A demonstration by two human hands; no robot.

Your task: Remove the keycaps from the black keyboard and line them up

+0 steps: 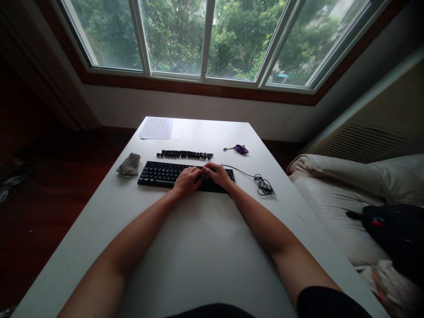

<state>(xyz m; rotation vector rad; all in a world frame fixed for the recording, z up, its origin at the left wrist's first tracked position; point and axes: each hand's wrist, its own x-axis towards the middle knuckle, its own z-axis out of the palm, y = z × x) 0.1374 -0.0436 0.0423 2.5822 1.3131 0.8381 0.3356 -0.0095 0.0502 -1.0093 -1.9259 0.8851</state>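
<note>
A black keyboard (159, 171) lies across the white table, its left part showing rows of keys. Over its right half my left hand (187, 180) and my right hand (216, 173) come together. Their fingers are bent and closed, meeting at a small dark spot between the fingertips; whether that is a loose keycap or part of the keyboard I cannot tell. The hands hide the keys below them. Just behind the keyboard, several loose black keycaps (182, 154) stand in an uneven row.
A crumpled grey cloth (130, 165) lies left of the keyboard. To the right is a coiled black cable (264, 184). Farther back are a purple item with a thin light stem (241, 149) and a sheet of paper (156, 128). A beige sofa (326, 198) borders the table's right side.
</note>
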